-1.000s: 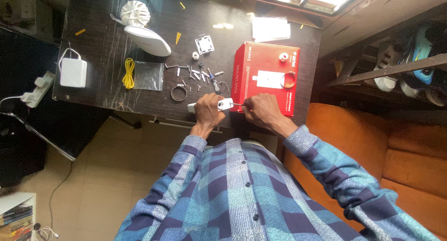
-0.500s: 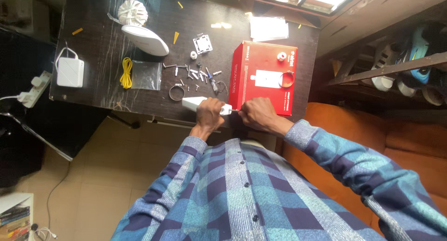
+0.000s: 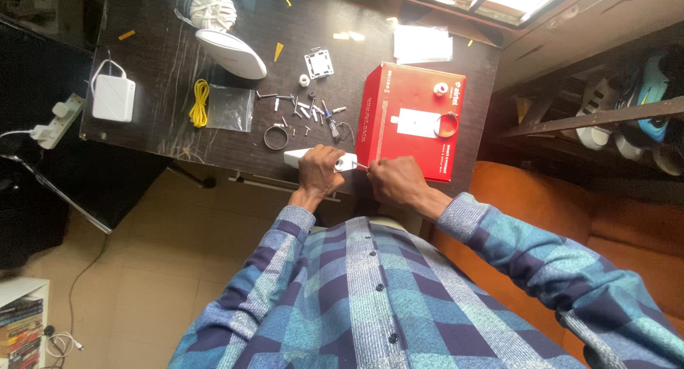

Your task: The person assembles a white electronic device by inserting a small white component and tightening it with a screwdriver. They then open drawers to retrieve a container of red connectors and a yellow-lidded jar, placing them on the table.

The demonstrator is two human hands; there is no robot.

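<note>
My left hand (image 3: pixel 318 171) grips a long white plastic piece (image 3: pixel 296 157) at the near edge of the dark table (image 3: pixel 164 70). My right hand (image 3: pixel 394 179) is closed around a thin metal tool (image 3: pixel 360 166) whose tip meets the white piece's right end. Both hands sit just in front of a red box (image 3: pixel 410 120). Loose screws and small metal parts (image 3: pixel 303 112) lie scattered beyond my left hand, with a metal ring clamp (image 3: pixel 276 137) among them.
On the table lie a clear plastic bag (image 3: pixel 229 107), a yellow coiled cable (image 3: pixel 199 102), a white oval dish (image 3: pixel 230 54), a white square adapter (image 3: pixel 113 97) and white papers (image 3: pixel 422 44). An orange sofa (image 3: pixel 605 226) is at the right, and a power strip (image 3: pixel 55 121) at the left.
Both hands stayed together on the white piece and tool, shifting slightly; the white piece turned a little in my left hand. The camera view drifted slightly.
</note>
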